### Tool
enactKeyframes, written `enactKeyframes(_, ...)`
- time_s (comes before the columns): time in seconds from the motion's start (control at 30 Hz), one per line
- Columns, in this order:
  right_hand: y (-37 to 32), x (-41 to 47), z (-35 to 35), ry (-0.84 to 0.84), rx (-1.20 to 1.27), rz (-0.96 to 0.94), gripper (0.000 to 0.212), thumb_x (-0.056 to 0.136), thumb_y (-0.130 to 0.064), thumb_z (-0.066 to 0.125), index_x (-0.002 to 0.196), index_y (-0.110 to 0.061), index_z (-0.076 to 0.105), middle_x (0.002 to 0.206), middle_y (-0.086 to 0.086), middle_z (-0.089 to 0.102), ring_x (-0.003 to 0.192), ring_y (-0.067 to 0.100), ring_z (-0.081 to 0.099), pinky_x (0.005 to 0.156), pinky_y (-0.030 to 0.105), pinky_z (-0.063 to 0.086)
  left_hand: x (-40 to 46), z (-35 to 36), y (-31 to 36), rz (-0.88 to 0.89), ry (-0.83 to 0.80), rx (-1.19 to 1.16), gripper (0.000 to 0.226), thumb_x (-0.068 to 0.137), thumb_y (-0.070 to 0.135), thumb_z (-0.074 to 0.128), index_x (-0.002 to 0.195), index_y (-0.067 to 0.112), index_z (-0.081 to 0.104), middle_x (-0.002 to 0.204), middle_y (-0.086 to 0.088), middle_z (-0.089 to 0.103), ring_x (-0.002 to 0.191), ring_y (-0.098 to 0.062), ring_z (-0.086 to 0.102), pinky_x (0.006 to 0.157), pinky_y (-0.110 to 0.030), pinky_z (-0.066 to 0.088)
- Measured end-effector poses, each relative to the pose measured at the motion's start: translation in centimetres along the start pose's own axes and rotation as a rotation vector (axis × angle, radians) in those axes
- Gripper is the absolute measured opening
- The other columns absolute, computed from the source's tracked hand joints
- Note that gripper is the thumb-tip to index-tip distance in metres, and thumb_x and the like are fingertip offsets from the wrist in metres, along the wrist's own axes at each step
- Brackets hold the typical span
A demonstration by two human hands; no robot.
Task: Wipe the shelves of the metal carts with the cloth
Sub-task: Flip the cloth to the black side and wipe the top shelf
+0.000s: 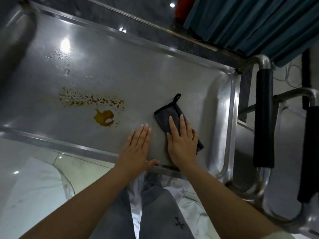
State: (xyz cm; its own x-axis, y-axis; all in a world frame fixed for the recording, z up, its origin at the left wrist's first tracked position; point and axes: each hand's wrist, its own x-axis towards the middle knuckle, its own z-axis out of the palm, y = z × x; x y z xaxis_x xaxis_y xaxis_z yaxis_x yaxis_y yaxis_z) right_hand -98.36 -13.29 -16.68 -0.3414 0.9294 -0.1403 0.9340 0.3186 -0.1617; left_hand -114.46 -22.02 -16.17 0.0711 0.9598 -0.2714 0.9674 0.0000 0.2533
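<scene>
The right hand (183, 140) lies flat on the dark cloth (172, 116), a bit right of the middle of the frame. Its fingers are straight and close together, and they press the cloth down on the shelf (155, 80). It does not pinch or curl round the cloth. The cloth is folded. It has a small loop (177, 97) at its top corner, and its lower end sticks out under the right side of the hand.

The left hand (138, 147) lies flat on the bare metal just beside the right hand, to its left. Its fingers are straight and together too. Its thumb rests at the near rim of the shelf. It does not touch the cloth.

The shelf is the shiny top of a metal cart (231, 118) and fills most of the frame. To the left of the hands there is an orange-brown spill (104, 117), with a line of small orange spots (89, 100) above it. Some clear drops of water (60, 56) sit in the upper left.

On the right side of the frame are two black padded handles (264, 118). A blue curtain (250, 23) hangs in the upper right. At the bottom you can see the person's grey trousers (155, 204) and a white cloth (31, 190) on the floor.
</scene>
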Motion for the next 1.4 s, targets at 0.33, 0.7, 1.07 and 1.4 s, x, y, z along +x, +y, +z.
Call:
enactKeyframes(0.33, -3.5, 1.3, 0.0, -0.004, 0.03, 0.275, 0.054, 0.101, -0.04, 0.033, 0.151, -0.036, 0.013, 0.161, 0.006, 0.011, 0.146, 0.027, 0.013, 0.11, 0.051, 0.017, -7.7, -1.2, -9.7, 0.056, -0.07, 0.15, 0.079, 0.094, 0.058, 0.006, 0.15, 0.003, 0.012, 0.159, -0.016, 0.009, 0.147, -0.032, 0.007, 0.119, -0.049, 0.014)
enactKeyframes(0.7, -8.7, -4.6, 1.2, -0.054, -0.116, -0.367, 0.051, 0.099, -0.04, 0.033, 0.149, -0.032, 0.028, 0.157, 0.01, 0.024, 0.143, 0.032, 0.025, 0.109, 0.05, 0.029, -8.6, -0.9, -13.9, 0.18, -0.101, 0.147, 0.073, 0.088, 0.064, -0.009, 0.146, 0.02, -0.021, 0.155, 0.001, -0.025, 0.142, -0.018, -0.03, 0.116, -0.04, -0.02)
enactKeyframes(1.07, -7.9, 10.4, -1.1, -0.12, 0.004, -0.049, 0.053, 0.1, -0.043, 0.031, 0.151, -0.039, 0.014, 0.162, 0.002, 0.006, 0.148, 0.025, 0.007, 0.115, 0.048, 0.013, -8.3, -0.7, -13.4, 0.135, -0.044, 0.087, 0.071, 0.094, 0.063, 0.002, 0.15, 0.022, -0.014, 0.159, 0.002, -0.017, 0.145, -0.014, -0.023, 0.117, -0.038, -0.017)
enactKeyframes(1.4, -5.3, 3.7, 0.5, -0.073, -0.151, -0.802, 0.05, 0.1, -0.044, 0.034, 0.149, -0.037, 0.025, 0.158, 0.005, 0.023, 0.146, 0.029, 0.02, 0.112, 0.052, 0.026, -6.9, -0.3, -15.2, -0.361, 0.007, -0.004, 0.086, 0.09, 0.069, -0.001, 0.151, 0.009, -0.013, 0.159, -0.009, -0.018, 0.145, -0.019, -0.022, 0.119, -0.043, -0.008)
